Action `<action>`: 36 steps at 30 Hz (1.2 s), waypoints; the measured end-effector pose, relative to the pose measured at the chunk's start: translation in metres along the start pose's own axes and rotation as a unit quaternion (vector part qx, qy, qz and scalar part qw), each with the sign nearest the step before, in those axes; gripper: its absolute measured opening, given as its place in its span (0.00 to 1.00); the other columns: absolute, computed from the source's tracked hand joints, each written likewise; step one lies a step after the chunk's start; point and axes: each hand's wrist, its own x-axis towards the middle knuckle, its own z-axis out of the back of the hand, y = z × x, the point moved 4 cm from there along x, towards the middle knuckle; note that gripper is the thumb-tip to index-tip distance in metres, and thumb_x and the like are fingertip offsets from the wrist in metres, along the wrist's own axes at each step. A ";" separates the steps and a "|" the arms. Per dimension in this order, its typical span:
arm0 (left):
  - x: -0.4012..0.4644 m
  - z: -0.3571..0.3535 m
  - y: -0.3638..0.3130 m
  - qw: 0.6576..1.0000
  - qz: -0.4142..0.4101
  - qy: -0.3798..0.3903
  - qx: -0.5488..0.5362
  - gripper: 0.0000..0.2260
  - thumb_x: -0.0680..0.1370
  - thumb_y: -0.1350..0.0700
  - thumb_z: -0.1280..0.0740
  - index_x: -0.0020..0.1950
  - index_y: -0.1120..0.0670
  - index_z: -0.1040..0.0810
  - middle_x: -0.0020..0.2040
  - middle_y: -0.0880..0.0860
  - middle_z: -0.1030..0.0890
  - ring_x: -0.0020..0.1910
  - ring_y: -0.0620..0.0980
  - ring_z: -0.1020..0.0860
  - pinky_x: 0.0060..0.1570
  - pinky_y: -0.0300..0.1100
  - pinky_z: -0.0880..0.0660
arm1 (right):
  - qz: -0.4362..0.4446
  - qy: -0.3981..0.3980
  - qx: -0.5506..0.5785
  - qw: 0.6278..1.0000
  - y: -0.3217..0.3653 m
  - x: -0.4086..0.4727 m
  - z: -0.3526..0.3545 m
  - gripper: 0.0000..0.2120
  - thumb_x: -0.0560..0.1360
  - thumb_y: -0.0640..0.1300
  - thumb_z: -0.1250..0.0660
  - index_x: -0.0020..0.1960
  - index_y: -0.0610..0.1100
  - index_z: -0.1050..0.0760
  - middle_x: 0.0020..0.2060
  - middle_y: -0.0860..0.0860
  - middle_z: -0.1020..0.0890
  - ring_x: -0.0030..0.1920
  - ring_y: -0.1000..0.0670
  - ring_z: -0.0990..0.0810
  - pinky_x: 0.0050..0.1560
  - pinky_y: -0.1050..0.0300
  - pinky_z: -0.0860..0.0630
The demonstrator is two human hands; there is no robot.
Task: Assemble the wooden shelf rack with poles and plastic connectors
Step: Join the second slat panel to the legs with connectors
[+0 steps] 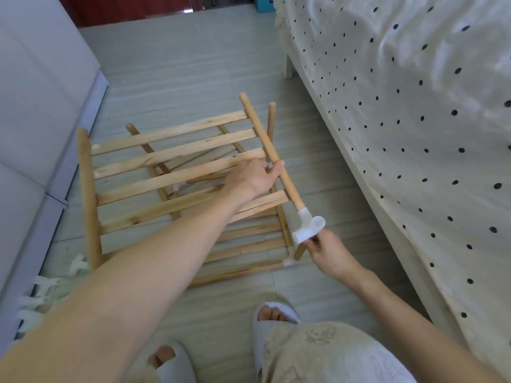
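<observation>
The wooden shelf rack (177, 183) lies tilted on the floor (171, 64) between a grey sofa (33, 106) and a bed (414, 120). The left hand (253, 179) has its grip wrapped around a pole (265, 139). The right hand (330, 251) pinches the white plastic connector (307, 226) fitted on that pole's near end. More white connectors (41, 288) lie by the sofa.

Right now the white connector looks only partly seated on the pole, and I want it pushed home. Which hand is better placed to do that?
The right hand: it already pinches the connector at the pole's near end. The left hand grips the pole midway, well placed to brace it.
</observation>
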 end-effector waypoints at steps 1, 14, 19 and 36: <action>0.000 0.002 0.002 1.000 -0.007 -0.001 0.007 0.23 0.77 0.34 0.49 0.43 0.49 0.23 0.38 0.51 0.24 0.43 0.54 0.25 0.40 0.44 0.29 | 0.006 0.011 -0.009 1.000 0.002 0.000 -0.002 0.06 0.79 0.42 0.39 0.50 0.41 0.26 0.35 0.55 0.24 0.35 0.59 0.26 0.33 0.74 0.32; 0.006 0.026 0.042 0.994 -0.071 0.063 0.047 0.25 0.77 0.33 0.50 0.45 0.50 0.22 0.46 0.52 0.21 0.49 0.55 0.25 0.50 0.48 0.26 | 0.082 0.116 -0.079 0.987 0.041 0.013 -0.059 0.08 0.79 0.46 0.39 0.48 0.43 0.24 0.44 0.47 0.18 0.45 0.48 0.22 0.42 0.60 0.31; 0.016 0.021 0.041 0.991 -0.099 0.081 0.046 0.23 0.77 0.33 0.50 0.39 0.47 0.25 0.45 0.51 0.21 0.48 0.55 0.24 0.46 0.46 0.27 | 0.085 0.141 -0.105 0.981 0.046 0.019 -0.056 0.11 0.79 0.47 0.39 0.48 0.40 0.23 0.41 0.47 0.20 0.34 0.54 0.28 0.35 0.64 0.35; 0.000 -0.001 0.051 0.986 -0.118 0.112 -0.023 0.15 0.80 0.40 0.51 0.41 0.43 0.31 0.45 0.51 0.31 0.60 0.55 0.30 0.61 0.51 0.32 | 0.001 0.167 0.092 0.982 0.051 0.009 -0.050 0.26 0.72 0.41 0.28 0.66 0.51 0.35 0.55 0.61 0.25 0.49 0.74 0.27 0.45 0.80 0.32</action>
